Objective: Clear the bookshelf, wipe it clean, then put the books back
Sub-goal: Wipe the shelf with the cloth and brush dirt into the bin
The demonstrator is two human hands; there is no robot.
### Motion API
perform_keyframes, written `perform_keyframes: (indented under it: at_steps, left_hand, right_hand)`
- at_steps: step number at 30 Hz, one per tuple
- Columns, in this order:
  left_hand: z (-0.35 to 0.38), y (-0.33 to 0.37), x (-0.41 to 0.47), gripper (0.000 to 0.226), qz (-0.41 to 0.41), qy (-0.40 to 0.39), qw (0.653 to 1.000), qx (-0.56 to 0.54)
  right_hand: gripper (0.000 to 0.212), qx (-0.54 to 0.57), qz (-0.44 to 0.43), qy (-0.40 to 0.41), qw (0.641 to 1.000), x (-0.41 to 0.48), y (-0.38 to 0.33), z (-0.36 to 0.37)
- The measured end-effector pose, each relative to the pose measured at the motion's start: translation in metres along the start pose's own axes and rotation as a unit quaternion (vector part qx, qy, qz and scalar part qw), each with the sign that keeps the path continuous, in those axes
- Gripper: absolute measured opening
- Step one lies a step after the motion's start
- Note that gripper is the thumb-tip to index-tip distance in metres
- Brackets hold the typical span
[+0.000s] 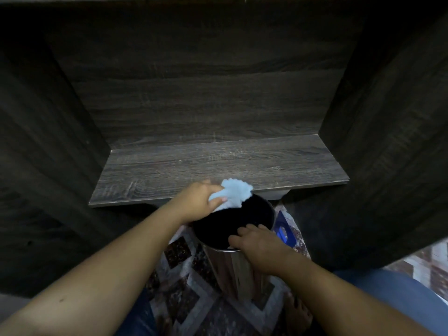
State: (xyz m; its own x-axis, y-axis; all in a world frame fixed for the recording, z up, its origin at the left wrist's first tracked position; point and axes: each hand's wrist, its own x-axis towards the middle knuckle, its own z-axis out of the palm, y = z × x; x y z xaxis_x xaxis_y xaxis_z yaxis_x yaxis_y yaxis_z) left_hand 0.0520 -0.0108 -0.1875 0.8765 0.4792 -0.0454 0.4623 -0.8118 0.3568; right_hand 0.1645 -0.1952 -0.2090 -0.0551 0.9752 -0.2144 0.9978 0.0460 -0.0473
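Observation:
A dark wood-grain bookshelf board (pixel 218 163) lies bare in front of me, with no books in view. My left hand (pixel 198 200) grips a light blue cloth (pixel 234 194) at the board's front edge, above the mouth of a shiny metal bin (pixel 232 265). The cloth overhangs the edge and the bin's dark opening. My right hand (pixel 254 241) holds the bin's near rim, fingers curled over it into the opening. The bin stands on the floor just below the shelf edge.
Dark side panels (pixel 48 141) wall the shelf on the left and right, with a back panel behind. A blue object (pixel 283 229) sits right of the bin. Patterned tile floor (pixel 184 287) lies below, with my jeans-clad knee (pixel 388 294) at lower right.

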Motion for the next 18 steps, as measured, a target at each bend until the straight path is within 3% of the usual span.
perform_keyframes:
  at_steps: [2,3,7,10,12,15,16,18]
  left_hand:
    - [-0.018,0.0,-0.006,0.032,0.007,-0.027,0.999,-0.041]
    - [-0.025,0.0,-0.009,0.033,0.002,0.0,0.999,-0.05]
    - [-0.035,0.013,-0.024,0.038,-0.025,0.224,0.973,-0.057]
    - [-0.026,0.022,-0.03,0.045,-0.011,0.329,0.944,-0.034]
    - [-0.015,0.019,-0.028,0.044,-0.019,0.314,0.949,-0.021]
    - [0.001,0.008,-0.023,0.037,-0.074,0.134,0.988,-0.001]
    - [0.004,0.006,-0.023,0.037,-0.077,0.11,0.991,-0.005]
    - [0.002,0.007,-0.021,0.04,-0.056,0.164,0.985,-0.022]
  right_hand:
    - [0.042,-0.002,-0.002,-0.001,1.0,-0.002,-0.001,-0.002]
    - [0.042,-0.002,-0.002,0.0,1.0,-0.003,-0.001,-0.002]
    - [0.043,-0.009,-0.002,0.001,1.0,-0.007,-0.003,-0.006]
    - [0.044,-0.015,-0.001,0.007,1.0,-0.008,-0.004,-0.009]
    - [0.043,-0.017,0.001,0.008,1.0,-0.007,-0.004,-0.011]
    - [0.04,-0.012,0.003,0.014,1.0,-0.007,-0.004,-0.011]
    - [0.039,-0.01,0.003,0.016,1.0,-0.007,-0.004,-0.011]
    - [0.038,-0.008,0.002,0.02,1.0,-0.007,-0.003,-0.01]
